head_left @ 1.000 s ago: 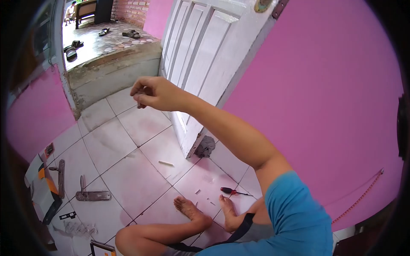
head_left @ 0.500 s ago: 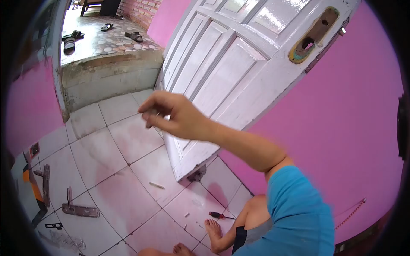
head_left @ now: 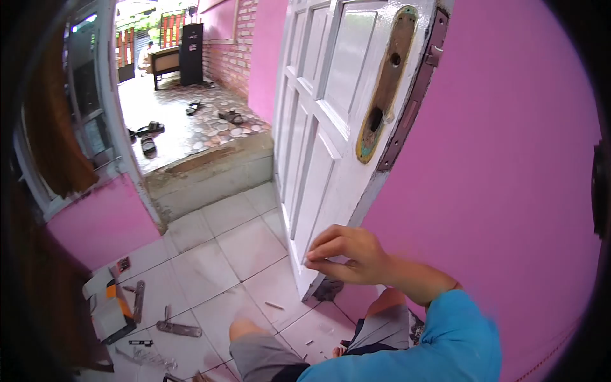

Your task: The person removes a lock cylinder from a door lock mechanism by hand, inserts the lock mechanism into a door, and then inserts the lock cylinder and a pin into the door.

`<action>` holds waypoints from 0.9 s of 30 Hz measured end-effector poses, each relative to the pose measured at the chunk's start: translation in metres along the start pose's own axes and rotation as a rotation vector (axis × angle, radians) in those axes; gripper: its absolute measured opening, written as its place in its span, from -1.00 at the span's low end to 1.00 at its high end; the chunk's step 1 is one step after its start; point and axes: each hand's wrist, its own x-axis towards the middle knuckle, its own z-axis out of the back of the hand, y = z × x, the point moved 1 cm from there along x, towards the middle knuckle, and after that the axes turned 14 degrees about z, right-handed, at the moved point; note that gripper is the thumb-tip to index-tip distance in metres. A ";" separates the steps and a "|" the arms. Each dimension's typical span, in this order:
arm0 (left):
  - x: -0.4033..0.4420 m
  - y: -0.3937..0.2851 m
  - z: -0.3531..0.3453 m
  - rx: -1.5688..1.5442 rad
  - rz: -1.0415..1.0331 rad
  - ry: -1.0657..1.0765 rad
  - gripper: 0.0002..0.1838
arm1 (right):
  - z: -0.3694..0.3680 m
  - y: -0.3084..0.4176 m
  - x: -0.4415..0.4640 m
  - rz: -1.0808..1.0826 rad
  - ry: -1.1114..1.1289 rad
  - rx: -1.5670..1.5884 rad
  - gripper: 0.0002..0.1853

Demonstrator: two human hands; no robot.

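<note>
The right hand (head_left: 307, 261) has its grip closed in a small pinch. The thumb and the first finger come together at the tips, and the other fingers curl. I cannot tell if a tiny thing is between them. The left hand is out of view, so I cannot tell how its grip is. The right hand is up in the air, in front of the low part of the white door (head_left: 321, 156). I cannot tell if it touches the door.

The door stands open beside the pink wall (head_left: 496, 159). High on it is a long bare patch (head_left: 386, 89) with holes. The metal lock strip (head_left: 414, 105) runs down the door's edge. A gray rag (head_left: 328, 290) is at the door's bottom corner.

Half a second ago, the hand was more to the left and higher in the view. Now it is lower and more to the right. The view has moved too, and more of the lock strip shows. The screwdriver that was by the foot cannot be seen now.

Two brown handles, one (head_left: 139, 301) near the box (head_left: 113, 312) and one (head_left: 179, 328) to its right, still lie on the tiles (head_left: 207, 274). A small black plate (head_left: 141, 343) is near them. A thin white stick (head_left: 274, 305) lies nearer the door.
</note>
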 end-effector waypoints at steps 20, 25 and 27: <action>-0.003 -0.664 0.087 -1.678 -0.127 1.745 -0.48 | 0.040 0.030 -0.062 -0.475 -0.707 0.214 -0.91; -0.003 -0.684 0.085 -1.646 -0.195 1.761 -0.49 | 0.035 0.023 -0.058 -0.467 -0.741 0.185 -0.90; -0.002 -0.691 0.083 -1.588 -0.258 1.725 -0.51 | 0.034 0.019 -0.059 -0.454 -0.756 0.185 -0.89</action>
